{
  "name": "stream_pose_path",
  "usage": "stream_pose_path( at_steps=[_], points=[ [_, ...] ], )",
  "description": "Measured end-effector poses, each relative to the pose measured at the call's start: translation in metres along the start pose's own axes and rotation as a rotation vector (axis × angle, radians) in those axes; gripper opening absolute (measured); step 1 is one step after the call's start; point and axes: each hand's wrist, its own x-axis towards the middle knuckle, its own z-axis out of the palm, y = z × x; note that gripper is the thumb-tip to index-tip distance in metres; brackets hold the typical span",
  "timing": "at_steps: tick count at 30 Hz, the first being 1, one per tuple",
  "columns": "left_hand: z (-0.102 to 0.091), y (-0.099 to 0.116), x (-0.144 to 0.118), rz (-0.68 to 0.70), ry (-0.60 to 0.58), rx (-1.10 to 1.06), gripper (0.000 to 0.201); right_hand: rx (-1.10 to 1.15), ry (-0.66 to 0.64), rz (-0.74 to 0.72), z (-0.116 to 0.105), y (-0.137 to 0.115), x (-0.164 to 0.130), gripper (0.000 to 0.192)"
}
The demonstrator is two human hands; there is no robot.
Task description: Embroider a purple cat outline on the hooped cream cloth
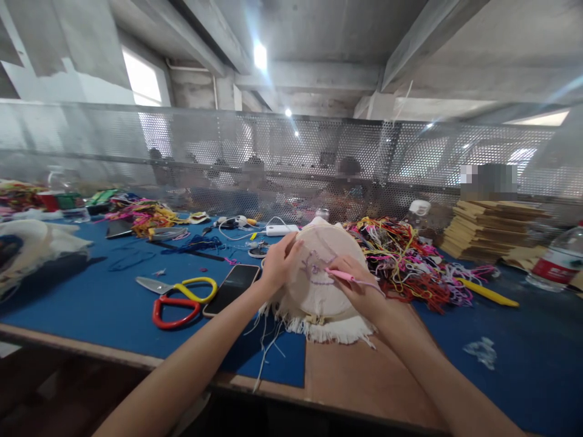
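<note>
A round embroidery hoop [296, 291] with cream cloth stretched over it is tilted up at the table's front edge. Purple yarn stitches [314, 270] form a partial pattern on the cloth. My left hand [280, 261] grips the hoop's upper left rim, its fingertips partly hidden behind the edge. In my right hand [357, 285] is a pink punch needle [342, 275], its tip hidden near the stitching. Purple yarn trails from the tool's back end over the hand. White fringe [328, 332] hangs below the hoop.
Left of the hoop lie a phone [233, 290] and open scissors [177, 294] with red and yellow handles. Tangled yarn [410, 261], a yellow tool [489, 292], stacked brown paper [478, 230] and a bottle [558, 258] are rightward. A perforated metal screen [282, 145] stands behind.
</note>
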Motion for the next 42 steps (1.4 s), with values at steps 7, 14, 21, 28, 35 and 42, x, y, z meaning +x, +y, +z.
stream_pose_path(
  at_steps=[7, 14, 21, 28, 35, 42],
  points=[
    [0.003, -0.008, 0.001, -0.026, 0.008, -0.068, 0.036, 0.01, 0.068, 0.119, 0.002, 0.002, -0.006, 0.025],
    [0.002, -0.007, 0.0, -0.021, -0.001, -0.037, 0.035, 0.01, 0.111, 0.108, -0.005, 0.009, -0.007, 0.033],
    [0.002, -0.009, 0.001, -0.01, 0.005, -0.049, 0.034, 0.045, 0.105, 0.093, -0.003, 0.01, -0.008, 0.028],
    [0.002, -0.008, 0.0, -0.002, 0.014, -0.042, 0.035, -0.055, 0.088, 0.084, -0.004, 0.007, -0.008, 0.026],
    [0.0, 0.002, -0.002, -0.007, 0.029, 0.014, 0.034, -0.195, 0.016, -0.06, 0.004, 0.001, -0.002, 0.021],
    [0.002, -0.005, 0.001, -0.023, 0.038, -0.082, 0.035, -0.089, 0.082, 0.037, 0.005, 0.006, -0.005, 0.02]
  ],
)
